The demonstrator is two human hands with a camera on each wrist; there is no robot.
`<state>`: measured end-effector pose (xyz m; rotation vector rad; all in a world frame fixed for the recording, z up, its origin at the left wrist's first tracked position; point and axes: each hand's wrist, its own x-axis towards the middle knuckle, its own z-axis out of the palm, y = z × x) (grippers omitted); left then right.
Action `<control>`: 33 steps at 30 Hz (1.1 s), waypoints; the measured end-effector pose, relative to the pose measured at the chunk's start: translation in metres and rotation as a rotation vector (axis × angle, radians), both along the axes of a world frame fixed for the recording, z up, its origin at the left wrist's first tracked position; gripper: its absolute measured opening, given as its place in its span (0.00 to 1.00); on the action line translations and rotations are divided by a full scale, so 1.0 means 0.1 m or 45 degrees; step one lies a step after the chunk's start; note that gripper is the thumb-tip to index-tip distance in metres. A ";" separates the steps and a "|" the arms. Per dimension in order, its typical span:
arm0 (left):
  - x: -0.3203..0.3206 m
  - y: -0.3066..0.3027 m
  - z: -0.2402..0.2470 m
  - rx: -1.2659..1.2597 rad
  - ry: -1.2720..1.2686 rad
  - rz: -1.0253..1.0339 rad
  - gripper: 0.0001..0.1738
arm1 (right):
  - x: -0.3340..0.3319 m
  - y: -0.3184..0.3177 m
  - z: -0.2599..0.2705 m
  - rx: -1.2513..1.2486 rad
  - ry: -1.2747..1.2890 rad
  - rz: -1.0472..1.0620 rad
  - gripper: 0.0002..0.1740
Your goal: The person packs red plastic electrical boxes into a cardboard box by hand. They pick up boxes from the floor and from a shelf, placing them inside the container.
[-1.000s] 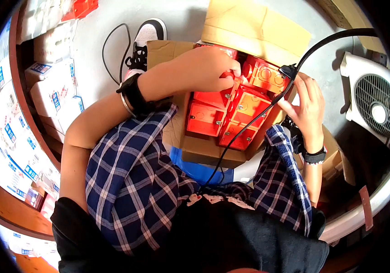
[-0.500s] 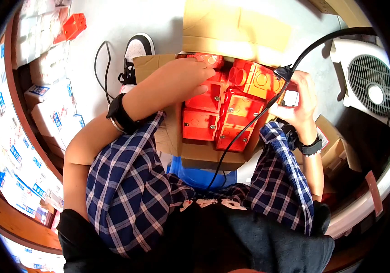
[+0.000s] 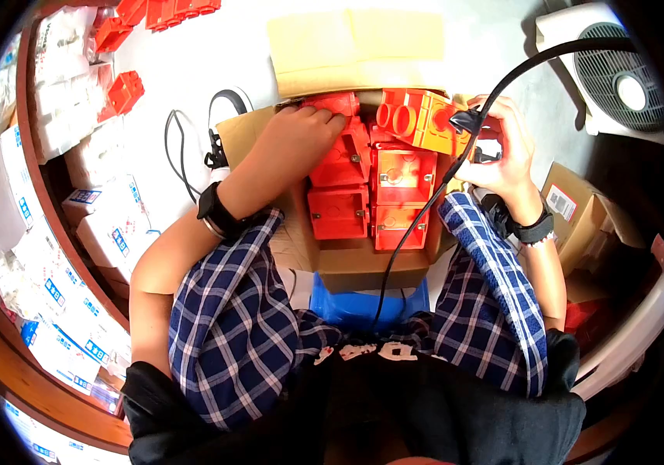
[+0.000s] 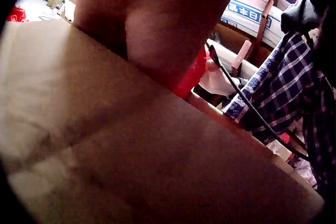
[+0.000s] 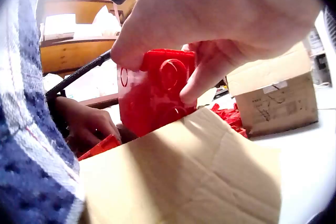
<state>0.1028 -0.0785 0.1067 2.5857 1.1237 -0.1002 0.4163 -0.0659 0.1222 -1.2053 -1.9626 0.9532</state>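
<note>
Red plastic electrical junction boxes (image 3: pixel 401 170), with round knockouts and small metal screw lugs, sit in rows inside an open cardboard carton (image 3: pixel 363 273). At the far right, one junction box (image 5: pixel 152 95) lies tilted on the others; my right hand (image 3: pixel 510 151) grips it, thumb on one side and fingers on the other, over the carton's side wall. My left hand (image 3: pixel 306 130) reaches over the left flap to the far left corner, its knuckles bent beside a red box (image 3: pixel 333 102). Its fingertips are hidden down there, and I cannot tell if they grip that box.
A black cable (image 3: pixel 425 209) hangs across the right side of the carton. More red boxes (image 3: pixel 165 12) lie on the floor at the far left. White packages (image 3: pixel 56 287) stand along the left, a fan (image 3: pixel 626 89) at the far right, another carton (image 3: pixel 572 209) right.
My left hand has moved from the red boxes in the middle to the carton's far left corner. My right hand stays at the right side. The view has shifted, showing more red boxes far left.
</note>
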 end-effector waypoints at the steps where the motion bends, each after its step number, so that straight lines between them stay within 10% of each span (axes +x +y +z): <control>1: -0.01 0.01 0.01 0.031 0.006 0.009 0.15 | -0.02 0.00 0.00 -0.008 0.048 0.007 0.36; 14: 0.01 0.09 0.41 0.065 -0.280 -0.218 0.26 | 0.20 -0.05 -0.12 0.385 0.231 -0.083 0.43; 25: -0.56 0.19 0.43 0.216 -1.048 0.934 0.08 | 0.66 0.07 -0.30 0.659 -0.443 -0.326 0.37; 33: -0.61 0.22 0.26 0.260 -1.096 1.005 0.07 | 0.74 0.04 -0.87 0.251 -0.678 -0.349 0.27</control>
